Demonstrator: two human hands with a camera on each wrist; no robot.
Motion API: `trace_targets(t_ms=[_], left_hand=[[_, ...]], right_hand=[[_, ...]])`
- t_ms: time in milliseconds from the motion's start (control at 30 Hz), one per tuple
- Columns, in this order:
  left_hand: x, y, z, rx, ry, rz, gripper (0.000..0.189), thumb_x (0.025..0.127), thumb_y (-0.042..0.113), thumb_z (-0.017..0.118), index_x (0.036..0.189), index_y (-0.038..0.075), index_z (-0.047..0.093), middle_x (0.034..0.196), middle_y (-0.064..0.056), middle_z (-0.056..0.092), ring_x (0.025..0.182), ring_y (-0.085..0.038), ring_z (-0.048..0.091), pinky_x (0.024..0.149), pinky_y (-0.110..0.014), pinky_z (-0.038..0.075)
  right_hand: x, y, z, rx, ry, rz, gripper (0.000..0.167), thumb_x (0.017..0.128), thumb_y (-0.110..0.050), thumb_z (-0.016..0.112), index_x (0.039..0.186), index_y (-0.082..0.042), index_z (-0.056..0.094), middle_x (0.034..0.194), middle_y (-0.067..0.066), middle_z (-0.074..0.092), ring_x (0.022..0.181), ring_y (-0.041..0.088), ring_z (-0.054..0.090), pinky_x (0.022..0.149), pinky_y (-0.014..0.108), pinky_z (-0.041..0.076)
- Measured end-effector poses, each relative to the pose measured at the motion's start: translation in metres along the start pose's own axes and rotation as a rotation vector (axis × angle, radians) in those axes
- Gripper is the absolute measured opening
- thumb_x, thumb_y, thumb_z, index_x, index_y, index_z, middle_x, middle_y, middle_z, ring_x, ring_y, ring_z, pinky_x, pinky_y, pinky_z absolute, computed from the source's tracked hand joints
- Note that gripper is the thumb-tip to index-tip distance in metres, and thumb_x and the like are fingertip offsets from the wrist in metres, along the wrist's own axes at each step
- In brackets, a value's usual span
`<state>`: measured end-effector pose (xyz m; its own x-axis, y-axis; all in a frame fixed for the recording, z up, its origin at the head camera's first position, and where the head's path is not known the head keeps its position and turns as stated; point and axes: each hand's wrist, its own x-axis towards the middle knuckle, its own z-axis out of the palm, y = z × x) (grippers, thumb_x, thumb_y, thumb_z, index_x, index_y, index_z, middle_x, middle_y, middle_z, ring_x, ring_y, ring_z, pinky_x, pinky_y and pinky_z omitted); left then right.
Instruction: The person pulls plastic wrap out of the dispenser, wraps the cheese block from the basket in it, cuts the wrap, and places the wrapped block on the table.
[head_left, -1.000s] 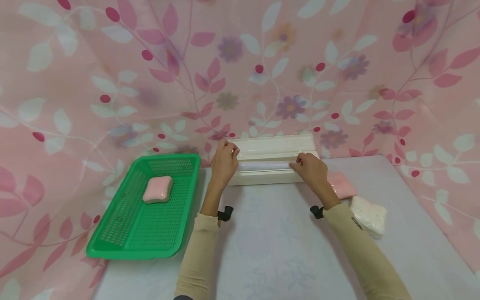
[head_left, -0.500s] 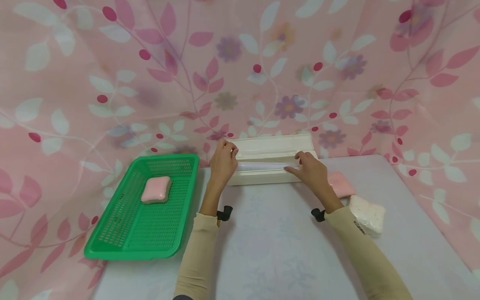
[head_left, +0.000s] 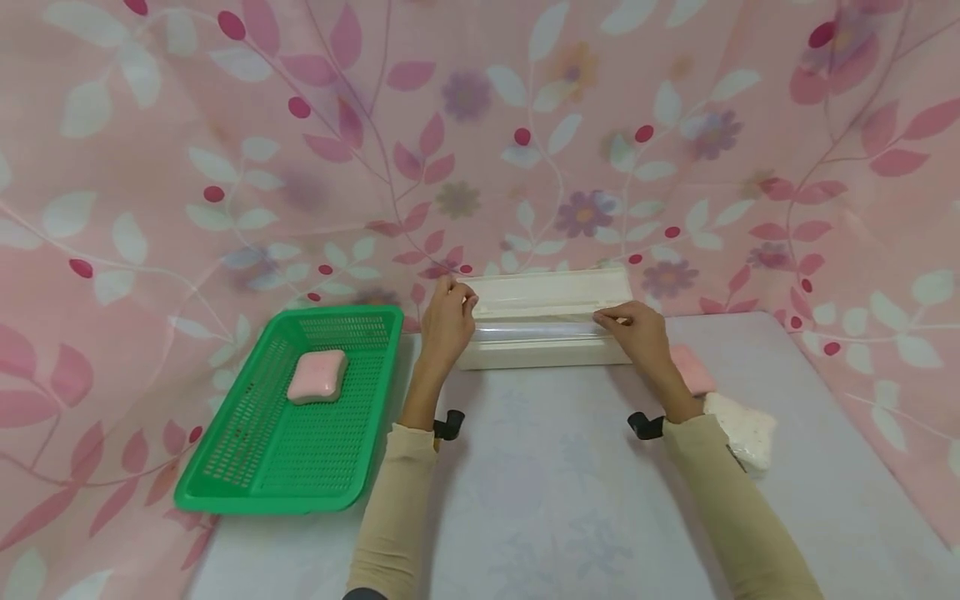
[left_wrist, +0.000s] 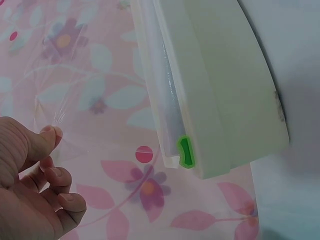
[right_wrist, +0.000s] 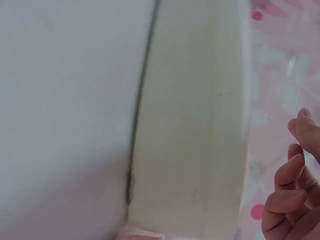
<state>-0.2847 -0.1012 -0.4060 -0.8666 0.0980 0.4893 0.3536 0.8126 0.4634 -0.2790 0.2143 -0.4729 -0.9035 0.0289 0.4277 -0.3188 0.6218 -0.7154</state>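
Note:
A white cling film dispenser (head_left: 543, 357) stands against the back wall with its lid (head_left: 551, 288) raised and a shiny roll of film (head_left: 534, 332) inside. At its left end my left hand (head_left: 447, 327) pinches clear cling film (left_wrist: 57, 107) between thumb and forefinger, the other fingers loosely bent. Over the right end, my right hand (head_left: 639, 335) has thumb and forefinger pressed together, pinching the film's edge; faint glints of film show above those fingertips in the right wrist view. A green slider (left_wrist: 186, 151) sits at one end of the dispenser.
To the left stands a green plastic basket (head_left: 369, 400) with a pink sponge (head_left: 317, 376) in it. Right of the dispenser lie a pink packet (head_left: 692, 369), partly behind my right wrist, and a white wrapped sponge (head_left: 742, 429). A flowered curtain (head_left: 480, 150) closes off the back.
My right hand shifted slightly left along the roll with thumb and forefinger apart, then moved back right and brought them together on the film. My left hand keeps its pinch at the left end.

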Motion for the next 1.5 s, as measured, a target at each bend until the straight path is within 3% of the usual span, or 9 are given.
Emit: trace_targets(t_ms=[67,167,300,433,600,867,1000,1267,1500], left_hand=[[0.000,0.000,-0.001,0.004,0.001,0.000,0.011,0.097,0.014,0.063,0.095,0.005,0.069,0.108,-0.009,0.055,0.091,-0.025,0.061,0.072,-0.040,0.050],[0.000,-0.002,-0.002,0.009,0.003,0.007,0.010,0.097,0.014,0.063,0.095,0.006,0.068,0.109,-0.011,0.057,0.092,-0.027,0.061,0.073,-0.041,0.051],[0.001,-0.004,-0.004,0.031,0.002,0.050,0.010,0.097,0.016,0.063,0.097,0.007,0.068,0.105,-0.010,0.062,0.091,-0.027,0.061,0.071,-0.041,0.051],[0.002,-0.007,-0.006,0.049,-0.009,0.092,0.011,0.098,0.018,0.062,0.097,0.008,0.068,0.097,-0.008,0.067,0.089,-0.026,0.062,0.069,-0.041,0.051],[0.002,-0.007,-0.008,0.039,-0.032,0.101,0.011,0.098,0.017,0.061,0.098,0.008,0.067,0.088,-0.007,0.067,0.082,-0.025,0.062,0.065,-0.039,0.051],[0.005,-0.006,-0.013,0.052,0.000,0.121,0.009,0.099,0.013,0.060,0.102,0.009,0.067,0.091,-0.008,0.069,0.080,-0.026,0.061,0.061,-0.038,0.051],[0.008,-0.006,-0.015,0.039,0.027,0.147,0.010,0.099,0.014,0.060,0.103,0.008,0.067,0.092,-0.010,0.068,0.083,-0.027,0.063,0.061,-0.039,0.051],[0.015,-0.004,-0.025,0.029,0.088,0.220,0.012,0.099,0.012,0.059,0.100,0.003,0.067,0.085,-0.013,0.067,0.081,-0.030,0.065,0.071,-0.044,0.052],[0.019,0.001,-0.035,-0.057,0.093,0.194,0.013,0.098,0.012,0.061,0.102,0.003,0.068,0.083,-0.010,0.066,0.076,-0.026,0.061,0.070,-0.041,0.051]], right_hand=[[0.002,0.002,-0.008,0.079,0.018,0.051,0.023,0.089,-0.027,0.075,0.101,-0.008,0.078,0.100,0.009,0.071,0.074,0.017,0.056,0.057,0.022,0.043],[0.007,0.002,-0.018,0.111,0.022,0.122,0.028,0.090,-0.033,0.074,0.102,-0.008,0.078,0.099,0.010,0.072,0.068,0.015,0.055,0.052,0.022,0.041],[0.012,0.000,-0.028,0.138,0.004,0.174,0.034,0.089,-0.037,0.074,0.103,-0.006,0.077,0.096,0.010,0.071,0.074,0.014,0.056,0.057,0.023,0.043],[0.015,-0.003,-0.034,0.163,0.001,0.185,0.037,0.088,-0.038,0.074,0.104,-0.005,0.077,0.094,0.008,0.070,0.078,0.017,0.054,0.063,0.025,0.042],[0.017,-0.007,-0.036,0.183,0.003,0.209,0.038,0.086,-0.042,0.075,0.104,-0.008,0.077,0.093,0.001,0.071,0.079,0.017,0.055,0.065,0.029,0.043],[0.022,-0.018,-0.043,0.174,-0.024,0.202,0.042,0.086,-0.044,0.074,0.106,-0.007,0.077,0.096,0.001,0.071,0.077,0.017,0.058,0.063,0.027,0.047],[0.026,-0.023,-0.048,0.234,-0.040,0.224,0.044,0.086,-0.043,0.075,0.109,-0.005,0.076,0.096,0.003,0.070,0.073,0.019,0.058,0.062,0.026,0.047],[0.032,-0.030,-0.059,0.338,-0.079,0.280,0.047,0.087,-0.041,0.074,0.114,-0.004,0.073,0.086,-0.002,0.064,0.072,0.016,0.052,0.059,0.025,0.050],[0.039,-0.035,-0.072,0.452,-0.121,0.298,0.035,0.088,-0.036,0.075,0.111,-0.010,0.076,0.086,-0.008,0.068,0.070,0.014,0.054,0.059,0.025,0.049]])
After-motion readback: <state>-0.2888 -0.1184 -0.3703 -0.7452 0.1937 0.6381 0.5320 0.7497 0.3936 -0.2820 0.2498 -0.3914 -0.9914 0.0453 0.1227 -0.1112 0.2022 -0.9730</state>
